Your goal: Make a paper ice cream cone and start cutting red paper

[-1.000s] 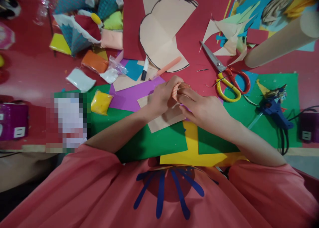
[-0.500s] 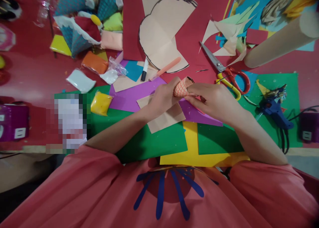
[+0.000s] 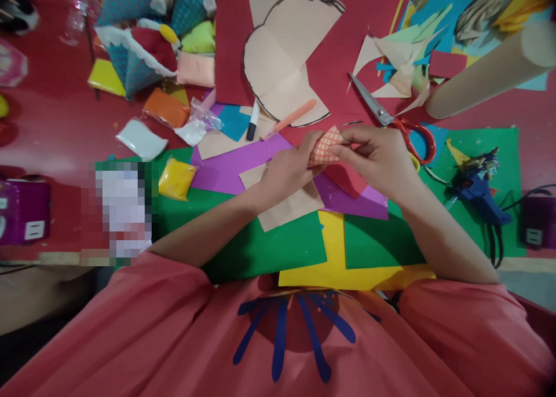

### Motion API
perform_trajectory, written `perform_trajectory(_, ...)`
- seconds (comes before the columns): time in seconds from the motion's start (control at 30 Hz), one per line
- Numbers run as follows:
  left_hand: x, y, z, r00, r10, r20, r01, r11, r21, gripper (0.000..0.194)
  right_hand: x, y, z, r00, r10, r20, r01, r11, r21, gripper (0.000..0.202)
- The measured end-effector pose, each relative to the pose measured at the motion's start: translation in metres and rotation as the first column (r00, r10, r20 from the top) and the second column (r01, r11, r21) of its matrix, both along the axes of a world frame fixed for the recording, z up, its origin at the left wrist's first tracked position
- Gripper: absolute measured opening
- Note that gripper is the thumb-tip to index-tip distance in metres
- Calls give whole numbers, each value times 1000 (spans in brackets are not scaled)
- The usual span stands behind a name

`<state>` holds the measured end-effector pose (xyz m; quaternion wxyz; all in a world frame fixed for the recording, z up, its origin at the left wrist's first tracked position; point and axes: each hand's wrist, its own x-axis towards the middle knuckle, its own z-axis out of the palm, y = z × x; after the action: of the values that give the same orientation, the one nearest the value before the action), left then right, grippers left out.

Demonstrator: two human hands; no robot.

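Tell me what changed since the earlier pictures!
The checked paper has turned: its round opening showed before; now a pointed corner faces away from the person. The right hand has shifted forward, covering most of the scissors' yellow handle. The left hand still holds the paper. Scissors, marker and glue gun stayed put.

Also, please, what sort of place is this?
It looks like a craft table, perhaps in a classroom or workshop. The scissors, the blue glue gun and the cut paper scraps show it.
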<state>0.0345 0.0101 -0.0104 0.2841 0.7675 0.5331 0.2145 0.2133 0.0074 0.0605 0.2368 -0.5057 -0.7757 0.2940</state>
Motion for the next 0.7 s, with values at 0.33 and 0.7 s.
perform_trajectory(0.33, -1, 2, -4, 999, -20, 38, 20, 1000, 18, 9, -4, -6, -10, 999, -33, -44, 30, 998, -58, 28)
perform_trajectory(0.7, -6, -6, 3, 996, -89, 16, 89, 996, 32, 21, -18, -24, 7, 976, 73, 205, -72, 997, -10, 29)
